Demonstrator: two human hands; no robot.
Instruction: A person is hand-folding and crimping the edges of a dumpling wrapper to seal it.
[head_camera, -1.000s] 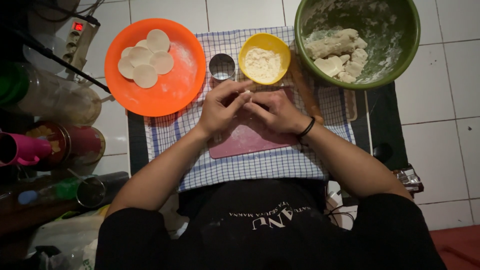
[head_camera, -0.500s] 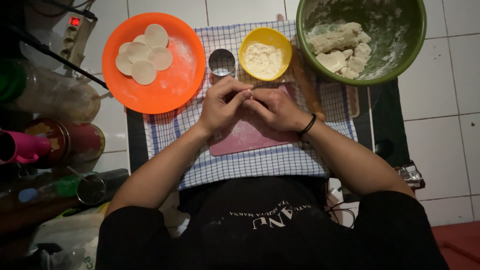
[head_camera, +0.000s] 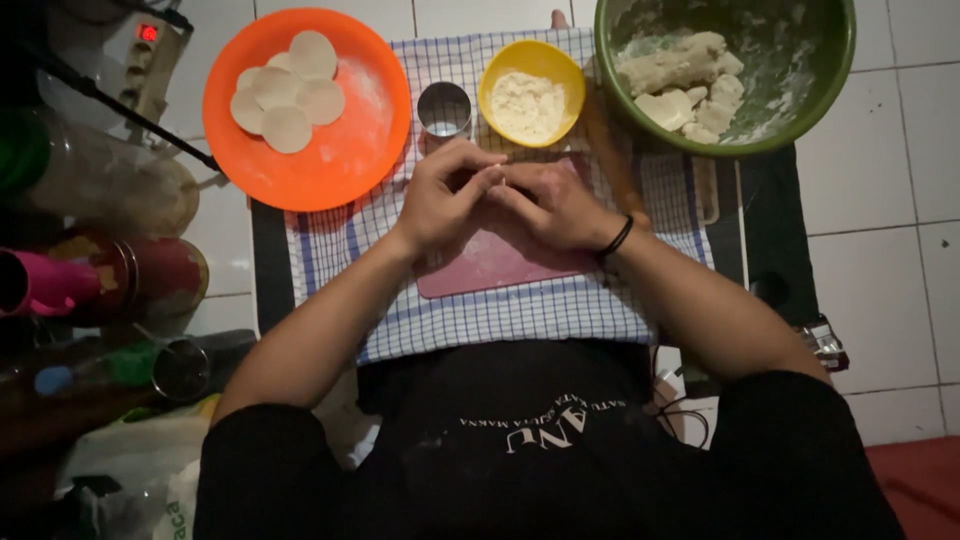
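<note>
dough piece (head_camera: 503, 183): small, pale, mostly hidden between both hands, above the pink cutting board (head_camera: 500, 265) at scene centre. head view: left hand (head_camera: 445, 200) and right hand (head_camera: 555, 203) meet fingertip to fingertip, fingers curled together and pinched on the dough piece. right wrist carries a black band (head_camera: 617, 238). far left, orange plate (head_camera: 345, 150) holds 5 dough discs (head_camera: 288, 90). far centre: metal ring cutter (head_camera: 444, 108), yellow flour bowl (head_camera: 530, 92). far right: green bowl (head_camera: 790, 110) with dough lumps.
</note>
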